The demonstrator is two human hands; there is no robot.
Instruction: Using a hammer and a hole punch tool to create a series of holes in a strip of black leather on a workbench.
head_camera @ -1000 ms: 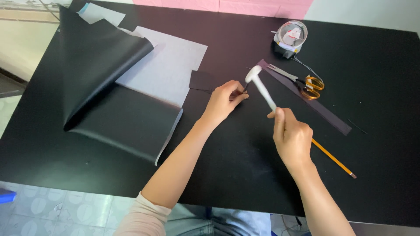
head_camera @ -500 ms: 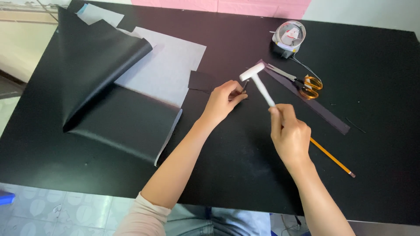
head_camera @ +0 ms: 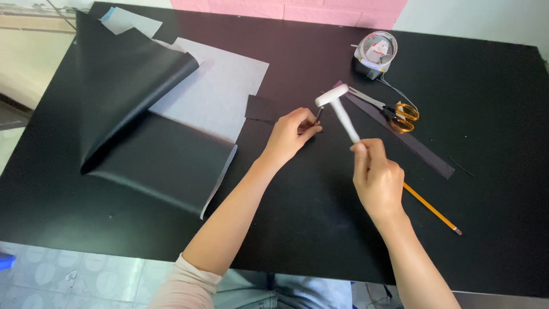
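My right hand (head_camera: 377,177) grips the handle of a small white mallet (head_camera: 338,109), whose head is raised just above and right of my left hand. My left hand (head_camera: 290,135) rests on the black table (head_camera: 486,86), its fingertips pinched on a thin dark upright tool (head_camera: 318,116) set on a small dark piece that I can barely make out. A small black square of material (head_camera: 262,108) lies just left of that hand.
A large black sheet with a grey underside (head_camera: 143,114) lies folded at the left. Orange-handled scissors (head_camera: 394,113) rest on a long dark strip (head_camera: 412,143). A yellow pencil (head_camera: 432,209) lies right of my right hand. A round white container (head_camera: 374,52) stands at the back.
The mallet head has lifted and swung slightly left above the thin tool; my right hand has shifted a little. My left hand has stayed in place.
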